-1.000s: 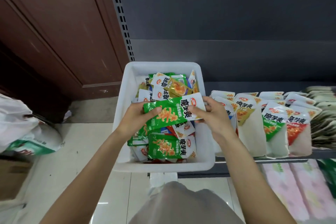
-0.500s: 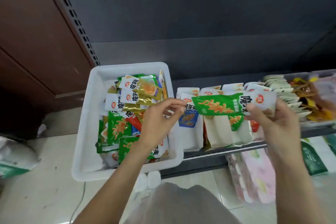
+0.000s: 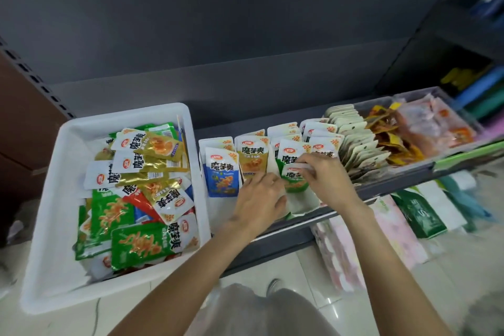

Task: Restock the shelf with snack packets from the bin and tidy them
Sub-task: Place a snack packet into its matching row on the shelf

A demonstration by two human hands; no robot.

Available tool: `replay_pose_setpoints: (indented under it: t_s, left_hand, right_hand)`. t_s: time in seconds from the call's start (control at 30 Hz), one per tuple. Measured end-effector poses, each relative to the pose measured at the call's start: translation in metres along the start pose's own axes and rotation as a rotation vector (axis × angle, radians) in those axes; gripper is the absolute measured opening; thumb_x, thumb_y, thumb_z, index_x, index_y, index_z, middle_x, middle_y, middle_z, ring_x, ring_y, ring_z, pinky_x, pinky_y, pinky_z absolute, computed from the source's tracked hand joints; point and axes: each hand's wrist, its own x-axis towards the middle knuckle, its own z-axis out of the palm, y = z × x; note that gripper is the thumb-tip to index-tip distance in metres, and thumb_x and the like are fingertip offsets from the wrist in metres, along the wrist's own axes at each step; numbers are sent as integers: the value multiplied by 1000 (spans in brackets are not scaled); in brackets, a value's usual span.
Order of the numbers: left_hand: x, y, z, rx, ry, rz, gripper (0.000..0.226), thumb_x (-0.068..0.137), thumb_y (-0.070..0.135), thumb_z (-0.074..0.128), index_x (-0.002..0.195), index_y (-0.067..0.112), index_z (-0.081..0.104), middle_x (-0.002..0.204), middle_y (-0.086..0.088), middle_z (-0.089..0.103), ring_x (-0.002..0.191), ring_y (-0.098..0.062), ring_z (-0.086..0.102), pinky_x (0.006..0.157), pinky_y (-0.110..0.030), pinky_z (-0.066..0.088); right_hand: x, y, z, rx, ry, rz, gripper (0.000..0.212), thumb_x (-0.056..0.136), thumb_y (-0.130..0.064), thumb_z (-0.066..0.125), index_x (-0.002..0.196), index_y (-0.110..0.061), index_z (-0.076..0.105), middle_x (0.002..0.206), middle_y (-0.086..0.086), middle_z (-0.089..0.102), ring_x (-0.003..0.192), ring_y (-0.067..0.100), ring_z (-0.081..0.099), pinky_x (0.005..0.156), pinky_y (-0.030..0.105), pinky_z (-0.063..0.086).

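At your far left sat the white bin (image 3: pixel 54 199), resting on the shelf's left end and heaped with loose snack packets (image 3: pixel 141 188) in green, gold, red and white. Just right of it, on the shelf (image 3: pixel 381 185), a blue packet (image 3: pixel 222 174) stood upright at the front of its row, with a gold-fronted packet (image 3: pixel 252 159) in the next row over. Your left hand (image 3: pixel 259 199) lay there with fingers loosely extended against the fronts of the rows. Beside it, your right hand (image 3: pixel 326 180) pinched the top edge of the green packet (image 3: pixel 294 180), which stood upright at the front of the green row. Further right were fanned pale packets (image 3: pixel 360 144), then orange ones (image 3: pixel 436 123).
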Motion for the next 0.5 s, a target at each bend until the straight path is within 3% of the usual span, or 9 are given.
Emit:
replay_pose_setpoints:
  t_s: [0.07, 0.2, 0.3, 0.37, 0.43, 0.5]
  left_hand:
    - [0, 0, -2, -15, -2, 14, 26, 79, 21, 66, 104, 14, 68, 101, -2, 66, 98, -24, 59, 79, -39, 53]
    - [-3, 0, -6, -62, -18, 1, 32, 86, 21, 60, 117, 16, 63, 113, -3, 64, 110, -24, 53, 88, -38, 49]
    - [-9, -4, -15, -113, 62, -23, 29, 88, 25, 57, 116, 21, 64, 111, 2, 66, 107, -18, 56, 83, -34, 51]
    - [-19, -12, -29, -154, 187, -62, 24, 88, 29, 54, 108, 24, 66, 100, 9, 68, 96, -9, 60, 77, -28, 53]
    - [-32, -20, -46, -208, 350, -92, 20, 89, 29, 52, 98, 21, 68, 87, 11, 68, 81, -2, 59, 74, -21, 48]
    - [-54, -36, -66, -239, 505, -169, 22, 90, 28, 51, 89, 15, 69, 76, 8, 67, 69, -3, 56, 68, -20, 43]
  right_hand:
    - [8, 5, 5, 35, 42, 19, 25, 83, -5, 60, 99, -24, 60, 97, -2, 65, 80, 23, 64, 68, 42, 53]
    - [7, -1, -3, 124, 316, 109, 28, 84, 2, 58, 107, -13, 64, 111, 6, 59, 88, 25, 62, 77, 38, 54]
    - [-6, -15, -11, 214, 462, 98, 24, 86, 3, 57, 105, -10, 65, 108, 6, 62, 89, 23, 62, 76, 35, 53]
    - [-17, -33, -11, 273, 452, 72, 21, 87, 1, 57, 103, -10, 66, 102, 3, 65, 85, 18, 62, 80, 27, 50]
    - [-25, -53, -10, 322, 401, 28, 18, 88, -2, 58, 101, -10, 67, 97, -1, 67, 83, 10, 61, 82, 8, 40]
    - [-25, -79, -4, 425, 278, -70, 17, 89, -7, 56, 101, -12, 66, 97, -5, 68, 85, 4, 61, 79, 7, 43]
